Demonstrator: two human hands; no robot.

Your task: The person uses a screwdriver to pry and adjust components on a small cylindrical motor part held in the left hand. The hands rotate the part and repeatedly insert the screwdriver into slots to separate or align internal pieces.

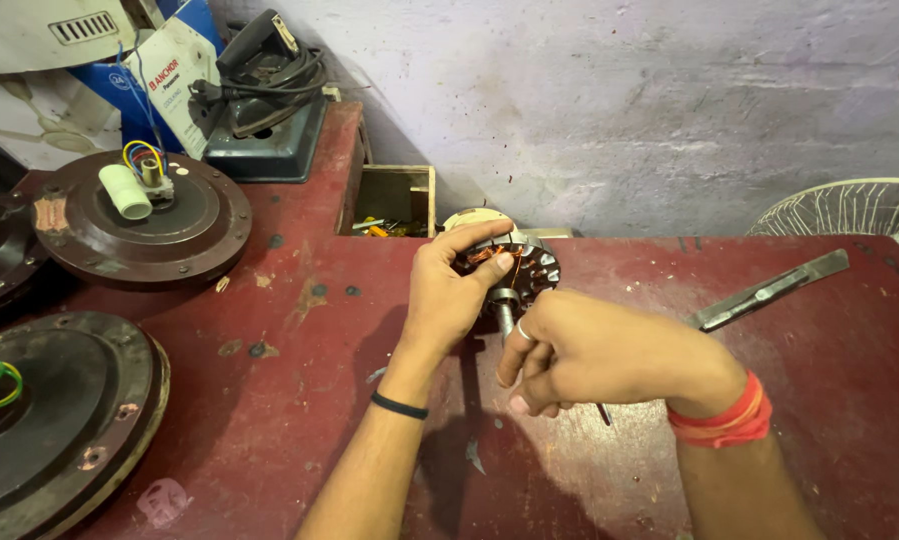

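Note:
My left hand (447, 290) grips a round fan motor stator (531, 268) with copper windings, thumb and fingers around its top rim, holding it tilted above a red workbench (289, 400). My right hand (579, 350) is curled just below it, fingers closed near the stator's steel shaft (504, 315). A thin dark tool tip (603, 412) pokes out under that hand; what it is I cannot tell. The left wrist wears a black band, the right one red threads.
Brown ceiling fan motor housings lie at the left (144, 220) (59, 420), with coloured wires. A flat metal bar (769, 290) rests at the right. A small wooden box (394, 200), an old iron (264, 70), cartons and a fan guard (854, 210) line the back.

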